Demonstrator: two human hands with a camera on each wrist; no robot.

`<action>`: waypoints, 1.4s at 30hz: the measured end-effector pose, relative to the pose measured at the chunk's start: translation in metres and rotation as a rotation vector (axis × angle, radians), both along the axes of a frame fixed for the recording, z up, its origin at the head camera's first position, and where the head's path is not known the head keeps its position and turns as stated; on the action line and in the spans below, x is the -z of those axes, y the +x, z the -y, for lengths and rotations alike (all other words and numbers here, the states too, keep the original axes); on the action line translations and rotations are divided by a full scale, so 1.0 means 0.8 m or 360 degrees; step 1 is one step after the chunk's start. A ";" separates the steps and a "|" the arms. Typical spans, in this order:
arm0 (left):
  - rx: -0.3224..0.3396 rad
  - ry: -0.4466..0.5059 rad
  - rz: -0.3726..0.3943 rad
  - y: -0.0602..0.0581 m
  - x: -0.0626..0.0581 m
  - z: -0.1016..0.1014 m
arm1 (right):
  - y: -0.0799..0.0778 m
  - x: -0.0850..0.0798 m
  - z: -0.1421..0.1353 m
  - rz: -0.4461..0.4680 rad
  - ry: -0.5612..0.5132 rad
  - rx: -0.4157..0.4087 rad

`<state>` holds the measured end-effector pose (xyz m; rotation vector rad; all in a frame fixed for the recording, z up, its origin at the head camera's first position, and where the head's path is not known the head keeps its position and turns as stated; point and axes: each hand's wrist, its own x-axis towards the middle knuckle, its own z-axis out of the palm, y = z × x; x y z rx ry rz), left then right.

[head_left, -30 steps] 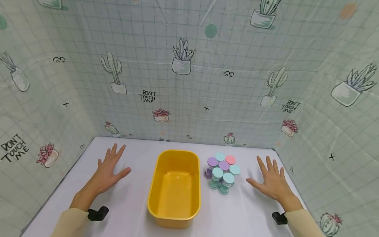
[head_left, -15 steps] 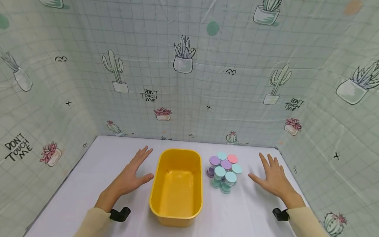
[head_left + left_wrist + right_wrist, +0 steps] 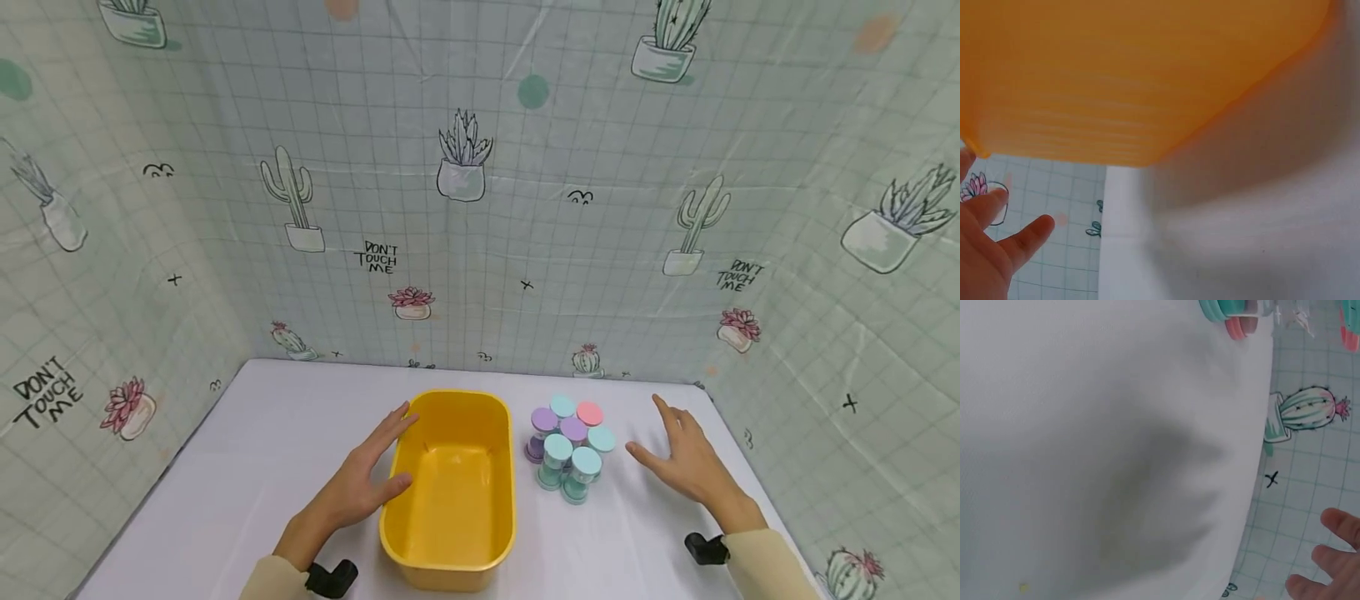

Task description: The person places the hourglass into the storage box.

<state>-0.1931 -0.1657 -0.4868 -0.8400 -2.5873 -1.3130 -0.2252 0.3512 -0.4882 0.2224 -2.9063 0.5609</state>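
A deep yellow plastic tub (image 3: 450, 500) stands in the middle of the white table. My left hand (image 3: 352, 493) is at its left rim, thumb and fingertips reaching over the edge; whether they touch it is hard to tell. The left wrist view shows the tub's outer wall (image 3: 1147, 81) close up, with spread fingers (image 3: 1029, 240) beside it. Right of the tub, several small sand timers (image 3: 557, 450) stand upright in a cluster, with teal, purple and pink ends. My right hand (image 3: 690, 467) hovers to their right, apart from them, fingers extended and holding nothing.
The white table (image 3: 292, 433) is enclosed at the back and both sides by a grid-patterned cloth (image 3: 480, 233) with cactus drawings. Wrist-worn black cameras (image 3: 332, 578) sit at both cuffs. In the right wrist view, a hand shadow falls on the tabletop (image 3: 1054, 425).
My left hand has moved right from open table to the tub's left rim. The right hand stays about where it was, its fingers drawn slightly closer together. The tub and timers have not moved.
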 end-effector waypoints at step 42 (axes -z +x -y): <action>0.0134 0.0288 -0.0090 -0.003 0.030 -0.014 | -0.057 -0.003 0.049 0.0592 -0.0705 -0.0310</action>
